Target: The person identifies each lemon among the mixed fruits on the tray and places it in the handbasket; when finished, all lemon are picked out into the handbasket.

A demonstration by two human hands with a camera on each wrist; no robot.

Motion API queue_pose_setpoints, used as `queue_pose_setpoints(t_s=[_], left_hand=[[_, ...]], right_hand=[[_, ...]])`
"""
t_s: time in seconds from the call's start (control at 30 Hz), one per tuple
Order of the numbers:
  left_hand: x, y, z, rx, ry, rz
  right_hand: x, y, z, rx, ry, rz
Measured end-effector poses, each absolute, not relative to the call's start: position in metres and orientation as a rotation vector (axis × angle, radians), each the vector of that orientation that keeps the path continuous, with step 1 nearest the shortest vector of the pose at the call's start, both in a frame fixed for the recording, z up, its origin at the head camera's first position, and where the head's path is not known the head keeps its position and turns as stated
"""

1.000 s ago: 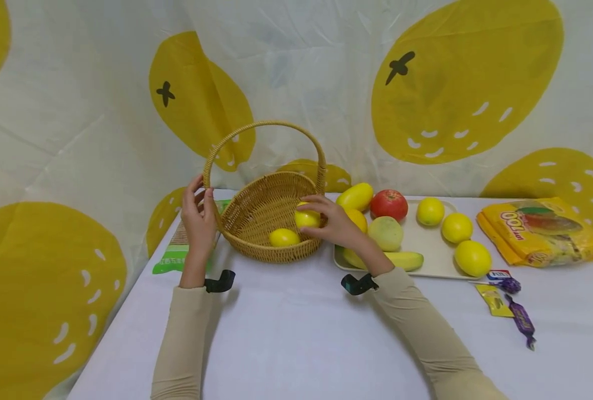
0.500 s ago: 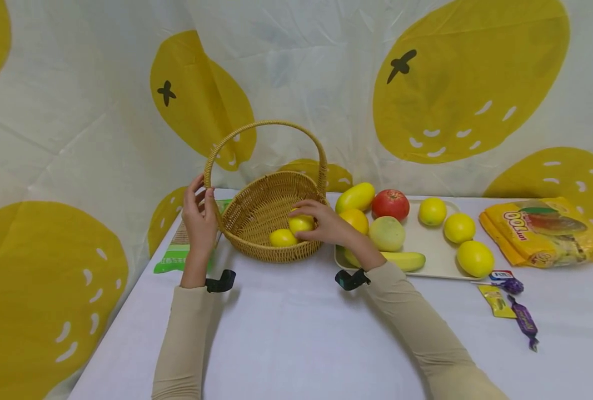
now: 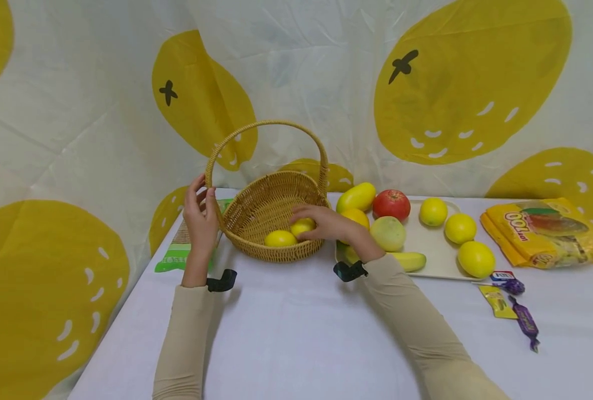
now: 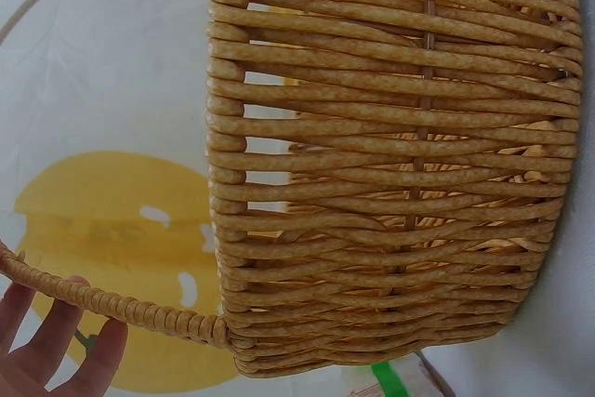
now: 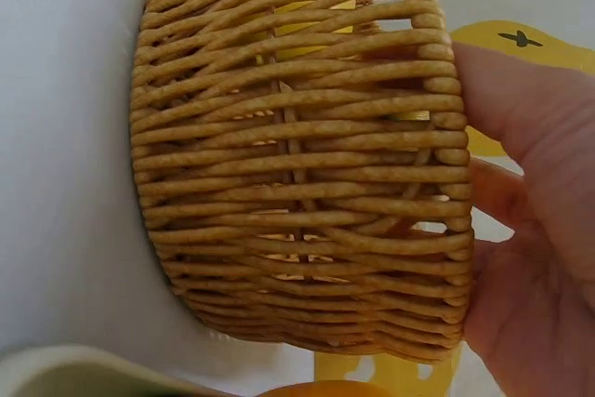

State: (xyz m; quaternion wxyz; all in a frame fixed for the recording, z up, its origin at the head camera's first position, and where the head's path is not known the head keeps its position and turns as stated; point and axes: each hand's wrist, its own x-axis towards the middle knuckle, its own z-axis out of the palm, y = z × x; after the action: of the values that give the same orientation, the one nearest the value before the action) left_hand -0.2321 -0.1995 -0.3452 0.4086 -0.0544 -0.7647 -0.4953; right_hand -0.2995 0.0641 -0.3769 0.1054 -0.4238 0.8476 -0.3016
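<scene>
Woven wicker is what both your hands meet: the basket (image 3: pixel 271 214) stands on the white table (image 3: pixel 296 333), just left of the cream tray (image 3: pixel 428 244). Your left hand (image 3: pixel 199 219) curls round the base of the basket's handle (image 3: pixel 266 126) at the left rim; the left wrist view shows your fingertips (image 4: pixel 56 346) behind that handle. Your right hand (image 3: pixel 326 222) reaches over the right rim with its fingers curved over a yellow lemon (image 3: pixel 302 226) inside the basket; whether you are gripping it or only touching it I cannot tell from the head view. A second lemon (image 3: pixel 280 239) lies just beside it on the basket floor.

On the tray sit a mango (image 3: pixel 356 196), a red apple (image 3: pixel 391 204), a pale green fruit (image 3: pixel 388 233), a banana (image 3: pixel 406 260) and three more yellow fruits (image 3: pixel 460 228). To the right lies a yellow snack bag (image 3: pixel 541 230) printed with what reads upside down as "100"; the smaller print is too small to read. Wrapped candies (image 3: pixel 523 321) lie near the tray's front corner. A green-and-white packet (image 3: pixel 176 255) with unreadable characters lies partly under your left wrist.
</scene>
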Motion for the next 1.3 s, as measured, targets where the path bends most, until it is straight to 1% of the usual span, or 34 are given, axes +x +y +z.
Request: queue_pose_setpoints(t_s=[0.47,0.67,0.9,1.3], left_hand=[[-0.231,-0.2,-0.342,-0.129,-1.941,-1.251],[-0.229,-0.199,-0.341,-0.122,-1.945,-1.252],[-0.23,-0.2,-0.343,-0.115,-1.952,-1.255],[-0.234,-0.202,-0.345,-0.117,-1.949,-1.262]], right_hand=[[-0.297,0.069,-0.377,-1.23,2.477,-0.89],[-0.293,0.071,-0.384,-1.246,2.522,-1.047],[-0.283,0.076,-0.391,-1.206,2.557,-1.249],[-0.269,0.086,-0.395,-1.229,2.43,-1.539]])
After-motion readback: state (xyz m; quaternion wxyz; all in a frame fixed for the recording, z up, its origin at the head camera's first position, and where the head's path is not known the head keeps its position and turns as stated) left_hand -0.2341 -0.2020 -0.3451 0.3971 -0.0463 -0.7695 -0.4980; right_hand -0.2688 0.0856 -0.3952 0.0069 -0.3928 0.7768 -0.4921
